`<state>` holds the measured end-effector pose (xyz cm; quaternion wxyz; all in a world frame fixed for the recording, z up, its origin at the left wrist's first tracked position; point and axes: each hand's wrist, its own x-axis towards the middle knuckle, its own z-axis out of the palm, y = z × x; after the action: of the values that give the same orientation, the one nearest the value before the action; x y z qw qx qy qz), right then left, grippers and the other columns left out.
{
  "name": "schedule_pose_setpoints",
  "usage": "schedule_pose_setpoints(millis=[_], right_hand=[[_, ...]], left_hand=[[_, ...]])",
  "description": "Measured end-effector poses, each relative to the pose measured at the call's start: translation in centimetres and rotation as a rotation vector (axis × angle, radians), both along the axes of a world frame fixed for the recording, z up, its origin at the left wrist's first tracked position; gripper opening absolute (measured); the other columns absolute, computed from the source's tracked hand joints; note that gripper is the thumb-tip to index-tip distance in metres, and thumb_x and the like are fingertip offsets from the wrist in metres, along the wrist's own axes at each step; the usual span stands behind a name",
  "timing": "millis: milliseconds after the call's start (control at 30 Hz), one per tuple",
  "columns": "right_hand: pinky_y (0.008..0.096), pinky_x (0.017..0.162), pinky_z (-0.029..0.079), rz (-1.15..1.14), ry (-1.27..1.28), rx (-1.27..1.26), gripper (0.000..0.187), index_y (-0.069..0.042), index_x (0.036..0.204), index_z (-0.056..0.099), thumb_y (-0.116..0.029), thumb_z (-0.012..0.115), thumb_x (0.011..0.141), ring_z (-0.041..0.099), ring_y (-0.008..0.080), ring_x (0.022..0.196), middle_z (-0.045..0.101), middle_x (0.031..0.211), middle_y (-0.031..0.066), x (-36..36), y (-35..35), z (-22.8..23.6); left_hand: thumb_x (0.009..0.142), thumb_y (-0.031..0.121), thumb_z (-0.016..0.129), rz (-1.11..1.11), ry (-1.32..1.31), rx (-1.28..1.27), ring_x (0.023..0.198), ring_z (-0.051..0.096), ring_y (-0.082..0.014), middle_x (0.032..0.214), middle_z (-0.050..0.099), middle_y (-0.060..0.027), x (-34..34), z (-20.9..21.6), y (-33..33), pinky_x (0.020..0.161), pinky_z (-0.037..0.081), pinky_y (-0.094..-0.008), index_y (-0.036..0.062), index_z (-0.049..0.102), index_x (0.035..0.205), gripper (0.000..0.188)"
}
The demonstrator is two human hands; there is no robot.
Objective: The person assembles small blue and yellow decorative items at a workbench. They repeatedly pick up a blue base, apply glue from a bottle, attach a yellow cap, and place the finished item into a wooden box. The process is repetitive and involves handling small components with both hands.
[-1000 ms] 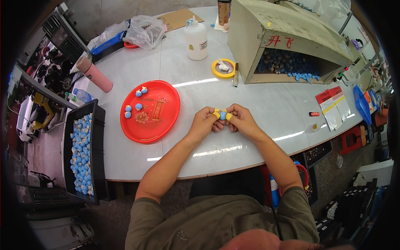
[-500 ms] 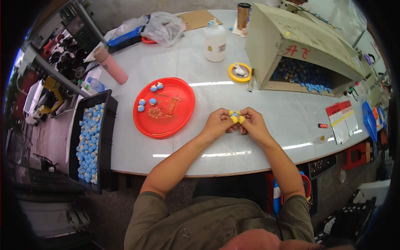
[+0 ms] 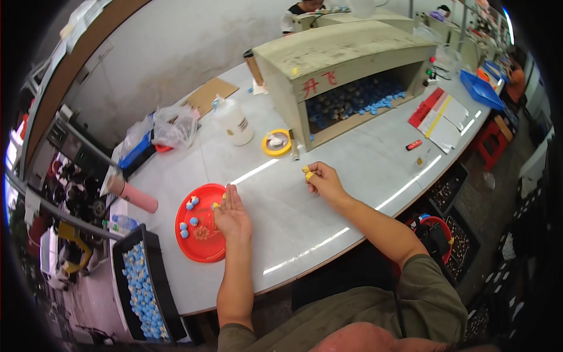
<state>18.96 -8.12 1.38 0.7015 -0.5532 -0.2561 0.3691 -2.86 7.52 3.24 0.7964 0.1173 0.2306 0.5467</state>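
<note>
My left hand is over the right edge of a red plate, palm turned up and fingers stretched out. Yellow wraps cover some of its fingertips; a bluish spot beside the thumb is too small to make out. On the plate lie several small blue balls with pale tips. My right hand hovers above the grey table, in front of a beige box-like hood. Its thumb and index finger, both wrapped in yellow, are pinched together. What they hold, if anything, is hidden.
A black bin of blue balls stands at the left, beside a pink bottle. Behind are a white squeeze bottle and a yellow tape roll. Blue pieces fill the hood. A person sits beyond it.
My hands have come apart from around a small blue piece. The left went over to the red plate and spread its fingers; the right stayed pinched. The view has swung to the right.
</note>
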Motion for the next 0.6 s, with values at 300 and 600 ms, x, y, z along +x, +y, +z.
schedule_pose_setpoints(millis=[300, 600], right_hand=[[0.0369, 0.064, 0.052, -0.398, -0.700, -0.046, 0.023, -0.001, 0.108, 0.060, -0.006, 0.060, 0.086, 0.064, 0.0229, 0.070, 0.065, 0.087, 0.0107, 9.4, 3.1, -1.0], [0.0444, 0.089, 0.053, -0.229, -1.594, -0.630, 0.027, -0.005, 0.104, 0.071, -0.016, 0.068, 0.079, 0.062, 0.0374, 0.105, 0.066, 0.108, 0.0216, 18.4, 10.8, 0.5]], left_hand=[[0.105, 0.033, 0.036, -0.307, 0.311, 0.148, 0.123, 0.059, -0.0293, 0.136, 0.056, -0.0208, 3.0, -1.3, -5.2, 0.098, 0.052, -0.0345, -0.0031, 0.041, 0.139, 0.049], [0.104, 0.024, 0.044, -0.440, 0.407, 0.244, 0.104, 0.067, -0.0290, 0.115, 0.064, -0.0189, 2.9, -3.0, -5.7, 0.086, 0.057, -0.0349, -0.0001, 0.048, 0.133, 0.038]])
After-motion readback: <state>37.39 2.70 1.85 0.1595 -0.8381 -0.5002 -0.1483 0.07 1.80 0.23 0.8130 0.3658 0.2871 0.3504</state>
